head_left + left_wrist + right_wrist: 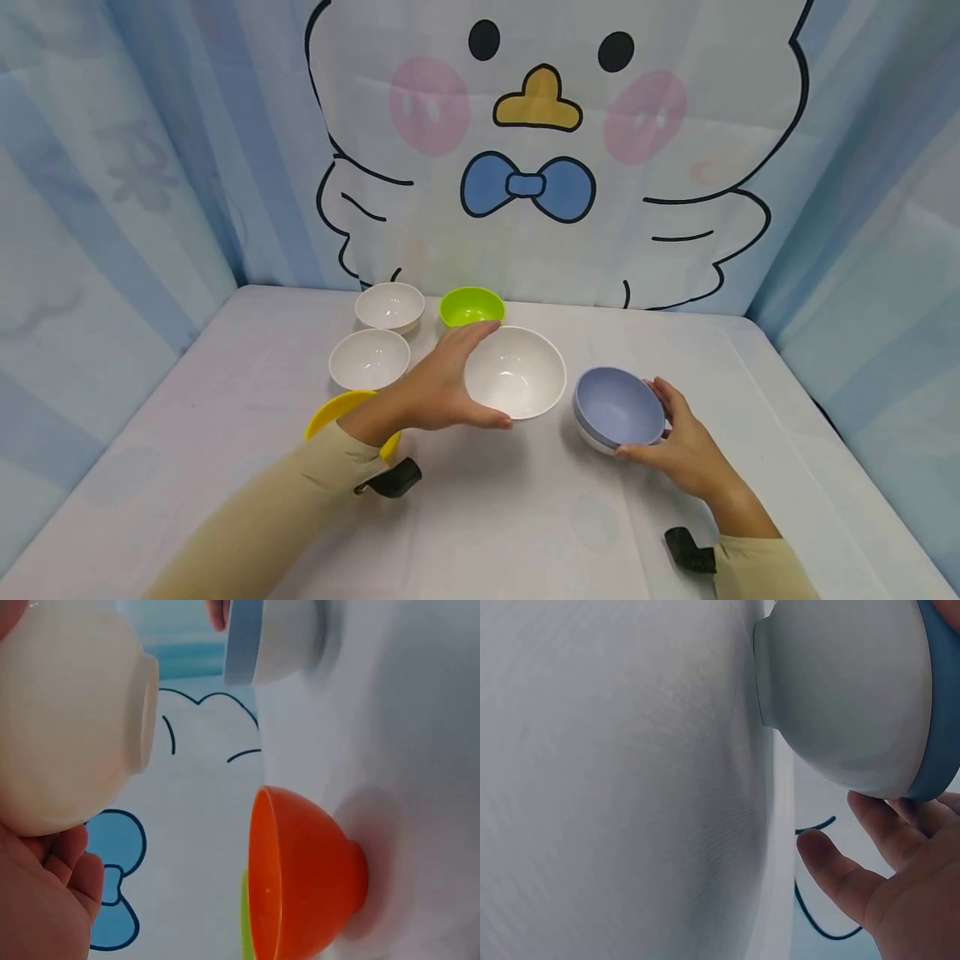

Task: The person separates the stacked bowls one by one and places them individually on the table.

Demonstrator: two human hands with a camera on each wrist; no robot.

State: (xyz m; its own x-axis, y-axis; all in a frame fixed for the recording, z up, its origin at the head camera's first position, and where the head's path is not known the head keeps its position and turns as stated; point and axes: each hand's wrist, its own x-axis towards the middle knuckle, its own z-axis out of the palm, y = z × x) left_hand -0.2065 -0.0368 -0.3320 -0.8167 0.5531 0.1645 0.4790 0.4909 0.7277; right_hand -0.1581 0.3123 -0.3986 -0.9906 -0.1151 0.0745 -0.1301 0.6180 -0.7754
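My left hand (450, 387) grips a white bowl (517, 372) by its rim, thumb on the near side and fingers on the far side. In the left wrist view that white bowl hangs above the table. At the right, a blue bowl (619, 406) sits nested in another white bowl (847, 697). My right hand (686, 446) holds this stack at its right side, with the thumb at the near rim and fingers round the far side. An orange bowl (307, 874) stands below my left hand, hidden behind it in the head view.
Two white bowls (390, 307) stand at the back left, one nearer than the other. A green bowl (471, 306) is beside them at the back. The yellow bowl (341, 408) lies partly behind my left wrist. A printed curtain (540, 250) rises at the table's (525, 517) back edge.
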